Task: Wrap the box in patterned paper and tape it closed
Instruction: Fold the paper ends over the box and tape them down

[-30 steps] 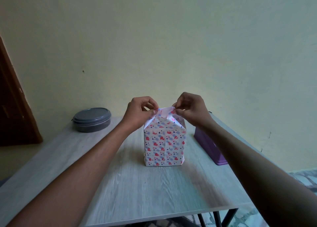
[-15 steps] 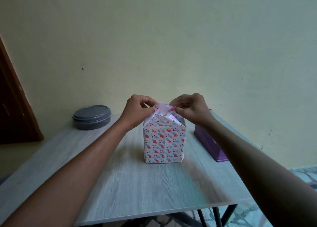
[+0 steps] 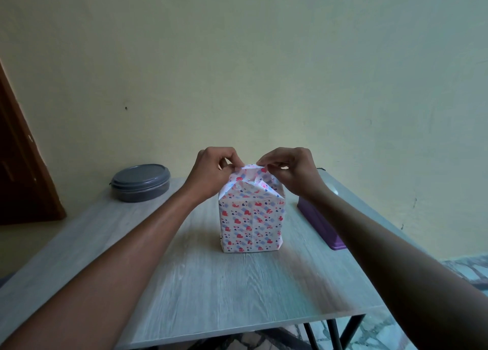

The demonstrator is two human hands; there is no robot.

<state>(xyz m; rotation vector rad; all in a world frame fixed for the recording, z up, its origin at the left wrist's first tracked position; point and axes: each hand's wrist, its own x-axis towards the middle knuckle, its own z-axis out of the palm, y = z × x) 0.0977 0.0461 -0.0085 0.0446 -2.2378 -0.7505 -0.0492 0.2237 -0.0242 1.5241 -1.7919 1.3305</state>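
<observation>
A grey wood-grain table (image 3: pixel 237 291) fills the lower view, standing on dark metal legs (image 3: pixel 334 334) against a pale yellow wall (image 3: pixel 264 59). A dark brown door (image 3: pixel 18 164) shows at the far left, and patterned flooring (image 3: pixel 462 267) appears past the table's right edge.

Both hands meet above the middle of the table. The left hand (image 3: pixel 211 172) has its fingers curled and pinches the upper left edge of the paper (image 3: pixel 250 217), white with red hearts and blue marks. The right hand (image 3: pixel 293 172) pinches the upper right edge in the same way, thumb and fingertips closed on the fold. Between the two pinches the paper rises in a loose, unsealed peak with its open end pointing up.

Directly below the grips stands the box (image 3: pixel 252 233), upright on the table and covered by the paper on every side that shows, with a seam running down the front face.

Left of the left hand, near the table's far corner, sits a round grey tub (image 3: pixel 140 186) with its lid on; its contents are hidden. Just right of the right wrist, along the table's right edge, lies a purple case (image 3: pixel 317 217), partly hidden by the forearm; whether it holds anything cannot be told.
</observation>
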